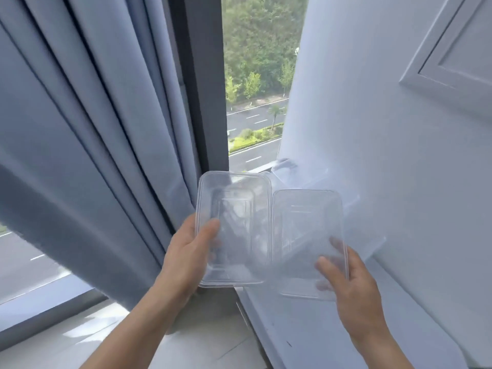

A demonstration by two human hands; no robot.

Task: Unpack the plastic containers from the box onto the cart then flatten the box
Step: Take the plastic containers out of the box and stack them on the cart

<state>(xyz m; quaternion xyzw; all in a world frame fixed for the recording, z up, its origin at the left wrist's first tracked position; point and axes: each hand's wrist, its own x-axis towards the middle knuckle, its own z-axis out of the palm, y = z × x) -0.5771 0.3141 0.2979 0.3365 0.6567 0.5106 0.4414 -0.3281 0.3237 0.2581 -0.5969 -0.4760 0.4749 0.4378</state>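
Note:
Two clear rectangular plastic containers are held up in front of a window. My left hand (190, 251) grips the left container (234, 227) at its lower left edge, thumb over the rim. My right hand (348, 283) holds the right container (308, 235) at its lower right corner, with fingers showing through the plastic. The two containers sit side by side, their long edges nearly touching. More clear plastic (298, 171) shows behind them. No box or cart is in view.
Blue-grey curtains (93, 142) hang at the left. A dark window frame (202, 89) and glass with a road and trees outside stand ahead. A white panelled wall (399, 129) fills the right. A pale tiled floor (186, 342) lies below.

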